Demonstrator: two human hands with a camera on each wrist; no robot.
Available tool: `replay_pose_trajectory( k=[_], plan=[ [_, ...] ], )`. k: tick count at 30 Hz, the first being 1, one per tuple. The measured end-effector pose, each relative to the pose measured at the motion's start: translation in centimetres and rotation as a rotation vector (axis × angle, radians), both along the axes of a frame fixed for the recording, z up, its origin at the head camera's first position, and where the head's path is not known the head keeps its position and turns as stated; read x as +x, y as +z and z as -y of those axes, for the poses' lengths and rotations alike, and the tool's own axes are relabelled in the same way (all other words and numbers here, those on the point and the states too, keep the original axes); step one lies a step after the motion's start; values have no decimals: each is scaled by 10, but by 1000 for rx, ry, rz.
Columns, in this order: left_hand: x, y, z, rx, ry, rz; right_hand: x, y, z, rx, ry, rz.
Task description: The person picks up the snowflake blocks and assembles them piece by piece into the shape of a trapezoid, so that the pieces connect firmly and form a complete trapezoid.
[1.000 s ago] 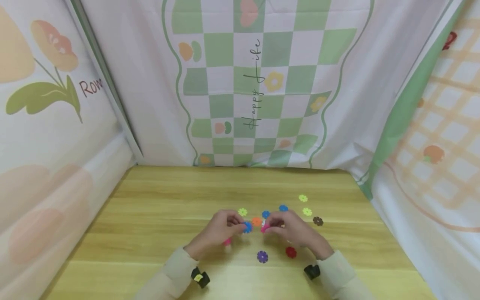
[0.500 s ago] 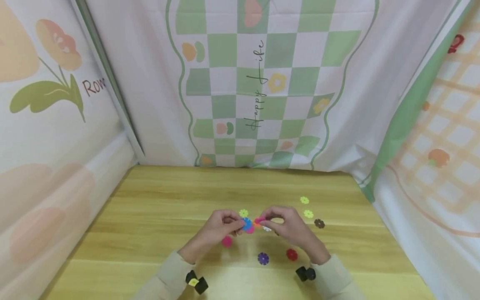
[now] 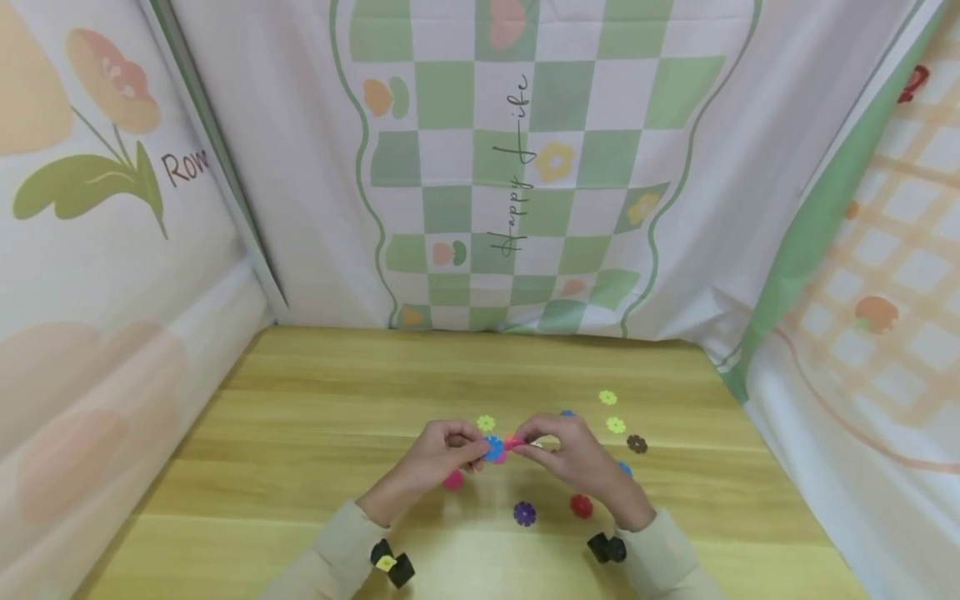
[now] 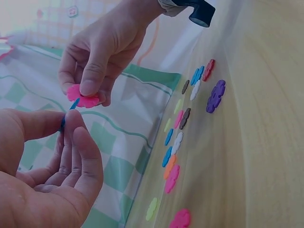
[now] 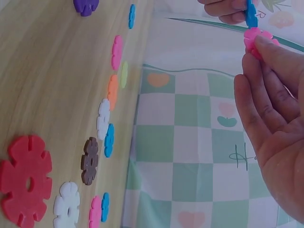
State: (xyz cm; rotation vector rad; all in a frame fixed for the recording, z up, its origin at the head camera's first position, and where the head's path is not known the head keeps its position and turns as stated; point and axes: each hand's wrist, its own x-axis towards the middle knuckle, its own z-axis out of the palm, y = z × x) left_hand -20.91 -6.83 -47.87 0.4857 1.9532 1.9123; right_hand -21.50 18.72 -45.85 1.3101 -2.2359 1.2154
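Note:
Between its thumb and fingers my left hand (image 3: 438, 457) pinches a blue slotted flower disc (image 3: 492, 448). My right hand (image 3: 576, 454) pinches a pink slotted flower disc (image 4: 83, 97) by its edge. Both discs are held above the table, set at an angle to each other. In the right wrist view the rims of the blue disc (image 5: 251, 15) and pink disc (image 5: 258, 41) meet. Whether their slots are engaged, I cannot tell. Fingertips cover part of each disc.
Loose slotted discs lie scattered on the wooden table (image 3: 337, 375): purple (image 3: 525, 513), red (image 3: 581, 506), brown (image 3: 637, 444), pink (image 3: 452, 480), orange (image 4: 170, 166), and several others. Printed curtains (image 3: 300, 167) enclose the table at the back and both sides.
My right hand has moved left with the pink disc, closing the gap to the blue disc. My left hand has stayed nearly in place, still pinching the blue disc.

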Motion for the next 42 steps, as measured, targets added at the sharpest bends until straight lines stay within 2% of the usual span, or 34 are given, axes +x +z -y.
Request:
replay_pose_trajectory(
  k=[7,11,15,19,22,25,28,30,33,36,42],
  plan=[
    [1,-1,-2,-4,2,-6,0,-1,1,29,6,-51],
    [4,0,-4,-4,27,-22,0,-2,4,22,11,-127],
    [7,-2,-7,3,60,-29,2,-5,8,3,-14,-202],
    [9,-4,-9,9,90,-16,6,-8,12,27,-82,-251],
    [7,-6,-6,-5,106,-10,9,-7,13,93,-132,-182],
    [3,-7,3,-34,146,-7,8,-4,16,182,-161,-14],
    [-3,-5,16,-51,234,3,4,0,20,310,-207,113],
    [-6,-3,26,-45,309,6,-1,1,23,392,-217,160],
    [-11,0,41,-30,395,3,-10,3,31,474,-201,240],
    [-14,1,54,-21,450,12,-22,3,44,513,-161,315],
    [-15,-1,68,-9,485,44,-47,-8,71,585,-115,356]
  ],
)
